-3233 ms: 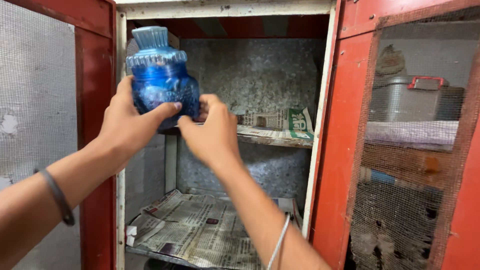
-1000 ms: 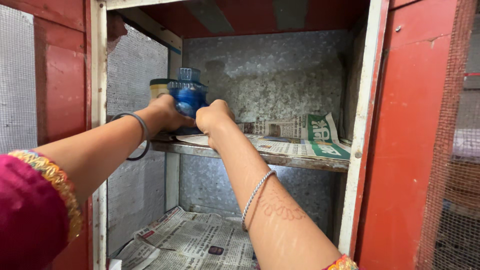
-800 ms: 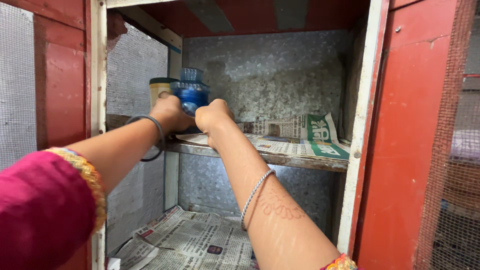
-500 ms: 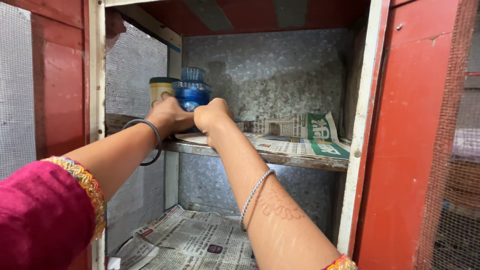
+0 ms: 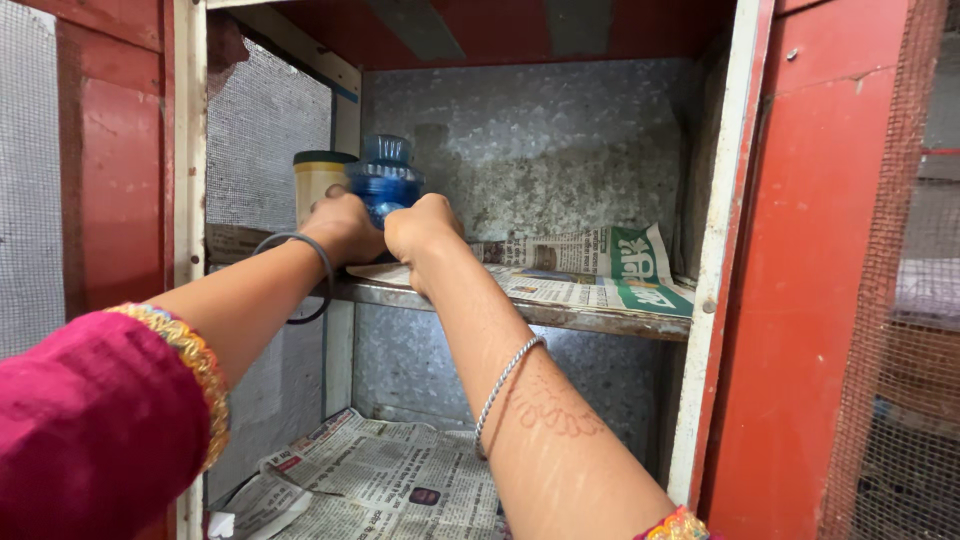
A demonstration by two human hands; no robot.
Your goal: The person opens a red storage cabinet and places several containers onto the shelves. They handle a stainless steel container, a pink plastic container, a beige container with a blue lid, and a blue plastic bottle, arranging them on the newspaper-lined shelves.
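Hands: left hand (image 5: 343,225) and right hand (image 5: 422,228) both clasp blue jar (image 5: 384,183) | place: shelf (image 5: 560,312) left end, beside yellow container (image 5: 318,178)

Both arms extended forward, hands cupped close together at the left end of the upper shelf.

Left hand (image 5: 343,226): fingers curled inward, wrapped on the near-left side of a blue jar (image 5: 385,180); wrist roughly level, forearm rising from lower left. Right hand (image 5: 420,228): knuckles toward camera, fingers bent round the jar's right side; forearm rising steeply from bottom centre. Hands just beside each other, thumbs nearly meeting.
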